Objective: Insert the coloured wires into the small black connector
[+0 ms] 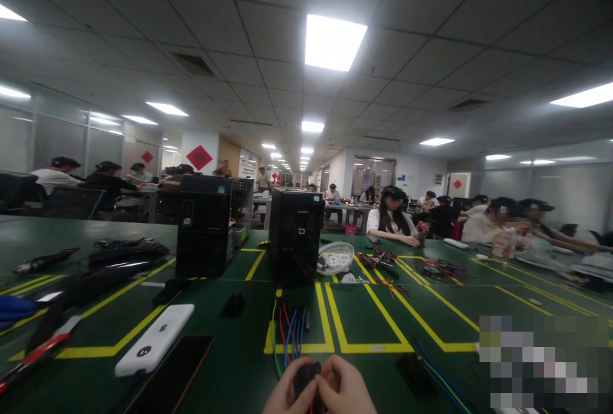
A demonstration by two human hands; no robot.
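At the bottom edge of the view my left hand (286, 395) and my right hand (343, 390) are pressed together around a small black connector (306, 378). Both hands have their fingers curled on it. A bundle of coloured wires (288, 331), red, blue, green and black, runs from the connector away across the green table (373, 318). The lower parts of both hands are cut off by the frame.
Two black computer towers (204, 223) (295, 235) stand ahead. A white power bank (154, 340) and a dark phone (172, 375) lie at left, beside tools (71, 286). A white basket (335, 257) and loose wires (440, 269) lie further off. Other people sit at tables around.
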